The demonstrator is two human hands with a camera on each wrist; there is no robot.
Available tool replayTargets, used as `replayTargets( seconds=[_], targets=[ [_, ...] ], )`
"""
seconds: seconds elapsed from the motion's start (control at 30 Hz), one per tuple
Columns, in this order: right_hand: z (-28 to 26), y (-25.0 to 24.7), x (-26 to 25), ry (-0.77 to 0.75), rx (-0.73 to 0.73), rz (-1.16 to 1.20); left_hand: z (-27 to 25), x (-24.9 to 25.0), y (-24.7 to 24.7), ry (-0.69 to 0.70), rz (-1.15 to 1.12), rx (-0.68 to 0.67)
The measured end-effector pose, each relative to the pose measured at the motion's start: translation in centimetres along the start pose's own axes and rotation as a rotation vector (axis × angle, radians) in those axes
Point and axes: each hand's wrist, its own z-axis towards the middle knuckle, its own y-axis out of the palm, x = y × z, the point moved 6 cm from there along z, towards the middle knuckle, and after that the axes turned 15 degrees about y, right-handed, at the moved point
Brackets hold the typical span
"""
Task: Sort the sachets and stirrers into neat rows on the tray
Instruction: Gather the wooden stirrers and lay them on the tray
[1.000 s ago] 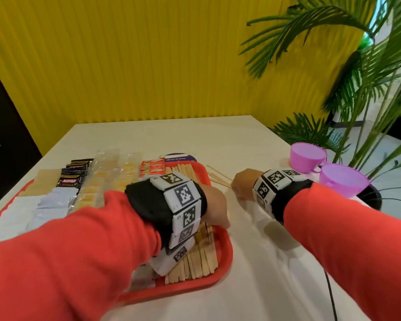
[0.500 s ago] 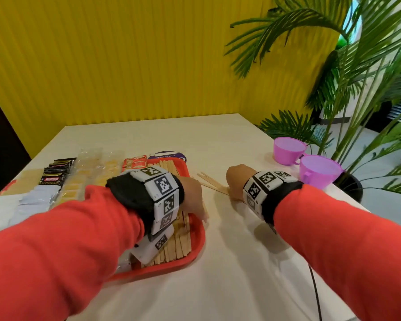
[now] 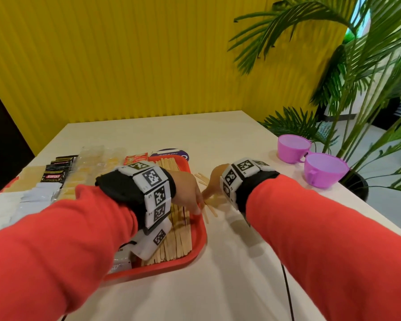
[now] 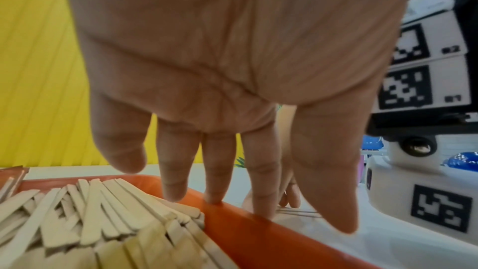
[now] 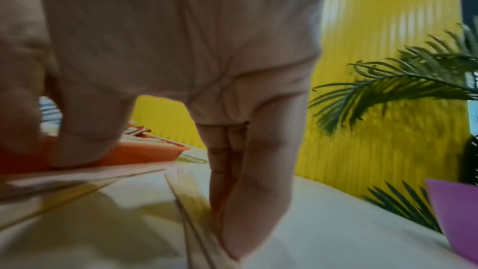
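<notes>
Tray: a red tray (image 3: 196,249) is seen on the table (image 3: 218,135), its right rim just beside the loose sticks.
Stirrers on tray: a bundle of stirrers (image 3: 176,242) is laid along the tray's right side, long axes running near to far; the ends are seen fanned unevenly in the left wrist view (image 4: 103,212).
Loose stirrers: a few loose stirrers (image 3: 208,210) are seen flat on the table just right of the rim, under and beside the right hand, angled somewhat off the bundle's axis.
Left hand: the left hand (image 3: 186,191) is held relaxed and nothing is gripped; straight fingertips (image 4: 214,197) are set on the tray's right rim.
Right hand: the right hand (image 3: 215,181) is the nearer to the loose sticks; its fingers (image 5: 253,201) are pressed edge-on against them (image 5: 191,201), straight rather than curled.
Key relation: the loose sticks lie between the right hand and the tray, so a leftward sweep is judged likely.
Sachets: rows of sachets (image 3: 56,174) are seen on the left, well apart from both hands.
Hidden: the tray's middle is covered by the left wrist; the right wrist view is blurred, so the count of loose sticks cannot be told.
</notes>
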Motion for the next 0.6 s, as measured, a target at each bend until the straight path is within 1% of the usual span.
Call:
replayTargets(
  seconds=[0.13, 0.17, 0.23, 0.3, 0.33, 0.4, 0.53, 0.6],
  targets=[
    [-3.2, -0.3, -0.7, -0.097, 0.000, -0.153, 0.0, -0.2, 0.1, 0.009, -0.017, 0.003],
    [-4.1, -0.5, -0.6, -0.122, -0.016, -0.167, 0.1, -0.2, 0.1, 0.007, -0.024, 0.005],
    [-6.1, -1.3, -0.1, -0.124, -0.015, -0.157, 0.1, -0.3, 0.1, 0.006, -0.033, 0.005],
    [-7.3, -1.6, -0.1, -0.189, -0.012, -0.152, 0.1, -0.3, 0.1, 0.008, -0.040, 0.011],
    [-7.4, -1.7, -0.2, -0.216, 0.019, -0.154, 0.1, -0.4, 0.1, 0.008, -0.048, 0.013],
    [-7.1, -1.9, -0.1, -0.202, 0.057, -0.160, 0.0, -0.4, 0.1, 0.011, -0.067, 0.013],
    [-6.3, -2.2, -1.0, -0.184, 0.019, -0.106, 0.1, -0.4, 0.2, 0.024, -0.097, 0.013],
    [-6.0, -2.3, -1.0, -0.141, 0.033, -0.111, 0.1, -0.4, 0.2, 0.015, -0.083, 0.015]
  ],
)
